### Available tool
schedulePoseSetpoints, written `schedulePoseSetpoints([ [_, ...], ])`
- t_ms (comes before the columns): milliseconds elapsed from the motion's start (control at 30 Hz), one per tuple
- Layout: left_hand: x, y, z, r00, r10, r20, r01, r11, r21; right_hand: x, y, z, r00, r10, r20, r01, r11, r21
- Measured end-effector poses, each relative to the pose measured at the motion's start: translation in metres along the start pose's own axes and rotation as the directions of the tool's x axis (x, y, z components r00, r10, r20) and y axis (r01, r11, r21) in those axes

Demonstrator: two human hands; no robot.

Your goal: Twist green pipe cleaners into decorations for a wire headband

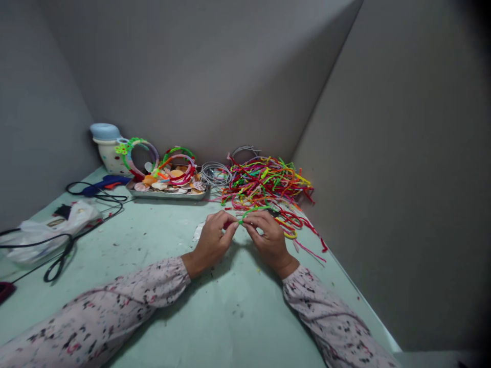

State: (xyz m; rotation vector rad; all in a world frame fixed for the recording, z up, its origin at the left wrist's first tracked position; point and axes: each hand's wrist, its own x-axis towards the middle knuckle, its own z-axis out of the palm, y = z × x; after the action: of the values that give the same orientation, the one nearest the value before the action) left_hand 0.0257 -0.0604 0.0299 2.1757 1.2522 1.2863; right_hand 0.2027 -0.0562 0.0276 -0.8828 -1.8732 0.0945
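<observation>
Over the middle of the table, my left hand (215, 237) and my right hand (268, 239) meet fingertip to fingertip. Both pinch a green pipe cleaner (241, 222), whose small twisted part shows between the fingers. A length of it arches up behind my right fingers. Something dark red shows at my left fingertips, too small to make out. Just beyond my right hand lies a heap of coloured pipe cleaners (264, 179), with several loose ones trailing to the right edge.
A metal tray (169, 195) holds shells and wrapped headbands (143, 148). Coiled wire (216, 174) lies beside it. At left are a lidded cup (109, 148), a blue tool (103, 185), a plastic bag (49, 230) and a black cable (92, 230). Grey walls enclose the table (215, 327).
</observation>
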Motion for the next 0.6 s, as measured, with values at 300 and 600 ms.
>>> schedulePoseSetpoints([
  [300, -0.0004, 0.0003, 0.0000, 1.000, 0.008, -0.005, -0.008, 1.000, 0.001, 0.0040, -0.0027, -0.0022, 0.998, 0.022, 0.053, -0.023, 1.000, 0.018],
  [600, -0.0003, -0.0001, 0.0000, 1.000, 0.013, 0.010, -0.013, 1.000, 0.007, 0.0047, -0.0010, -0.0023, 0.989, 0.030, 0.144, -0.031, 1.000, 0.000],
])
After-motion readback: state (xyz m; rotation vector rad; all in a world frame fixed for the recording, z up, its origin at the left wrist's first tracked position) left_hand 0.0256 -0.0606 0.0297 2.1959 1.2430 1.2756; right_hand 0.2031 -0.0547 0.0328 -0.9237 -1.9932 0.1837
